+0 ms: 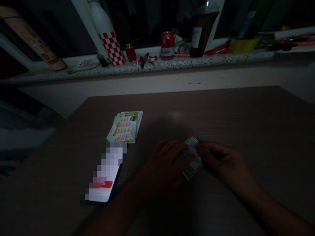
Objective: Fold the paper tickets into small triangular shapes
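Observation:
A small printed card [192,144], green and white with lines of text, lies at a slant on the table in front of me. My left hand [169,160] rests over its left side, thumb across the face and fingers curled along the edge, holding it. From the right, my right hand [221,157] has its thumb and fingertips closed together at the card's right edge. Part of the card is hidden beneath my left hand. A stack of similar cards [125,127], with orange and white printed panels, lies farther off to the left.
Left of my left arm a phone [104,183] with a lit screen touches or nearly touches the stack. Behind the brown table [221,108], a speckled windowsill [152,67] bears a red can [167,46], a checkered bottle [112,46] and a dark bottle [197,39]. The light is dim.

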`<state>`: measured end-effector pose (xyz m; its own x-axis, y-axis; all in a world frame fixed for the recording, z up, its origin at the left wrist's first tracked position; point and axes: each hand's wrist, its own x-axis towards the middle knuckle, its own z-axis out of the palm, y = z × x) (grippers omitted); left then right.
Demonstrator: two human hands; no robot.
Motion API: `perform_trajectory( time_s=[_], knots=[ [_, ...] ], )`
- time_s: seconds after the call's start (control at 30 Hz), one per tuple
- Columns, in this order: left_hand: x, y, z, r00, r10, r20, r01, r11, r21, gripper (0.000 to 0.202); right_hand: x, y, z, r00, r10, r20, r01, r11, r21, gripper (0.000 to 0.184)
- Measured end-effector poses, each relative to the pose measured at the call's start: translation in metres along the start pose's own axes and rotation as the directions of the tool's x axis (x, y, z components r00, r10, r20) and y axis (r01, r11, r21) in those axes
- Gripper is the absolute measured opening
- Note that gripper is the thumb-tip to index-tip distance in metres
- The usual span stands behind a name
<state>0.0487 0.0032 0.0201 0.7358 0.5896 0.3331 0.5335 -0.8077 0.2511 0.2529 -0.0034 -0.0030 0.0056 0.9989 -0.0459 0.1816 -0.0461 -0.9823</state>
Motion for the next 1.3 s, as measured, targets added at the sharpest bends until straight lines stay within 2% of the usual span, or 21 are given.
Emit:
perform_trajectory(
  time_s=[0.4, 0.57, 0.9, 1.03, 1.17, 1.3],
  knots=[
    [-0.001, 0.0, -0.003, 1.0, 0.02, 0.015, -0.02, 0.999, 0.04, 0.032, -0.002, -0.006, -0.001, 0.997, -0.048, 0.067, 0.055, 0.993, -0.106, 0.019],
    [0.0, -0.001, -0.003, 1.0, 0.028, 0.002, -0.028, 0.999, 0.027, 0.025, -0.003, -0.006, -0.001, 0.995, -0.073, 0.071, 0.083, 0.987, -0.14, 0.019],
    [0.001, -0.001, -0.006, 0.999, 0.045, 0.021, -0.045, 0.999, 0.028, 0.025, -0.003, -0.007, 0.0, 0.992, -0.109, 0.067, 0.121, 0.972, -0.201, 0.018],
    [0.001, -0.003, -0.007, 0.999, 0.007, 0.048, -0.01, 0.998, 0.069, 0.023, -0.004, -0.005, 0.001, 0.988, -0.135, 0.069, 0.148, 0.958, -0.247, 0.016],
    [0.0, -0.012, -0.009, 0.998, -0.006, 0.068, -0.001, 0.994, 0.105, 0.024, -0.003, 0.001, 0.002, 0.98, -0.153, 0.13, 0.186, 0.934, -0.306, 0.017],
    [0.0, -0.015, -0.007, 0.988, -0.013, 0.154, -0.008, 0.991, 0.135, 0.02, -0.002, 0.008, 0.002, 0.971, -0.164, 0.177, 0.224, 0.883, -0.412, 0.017]
  ],
)
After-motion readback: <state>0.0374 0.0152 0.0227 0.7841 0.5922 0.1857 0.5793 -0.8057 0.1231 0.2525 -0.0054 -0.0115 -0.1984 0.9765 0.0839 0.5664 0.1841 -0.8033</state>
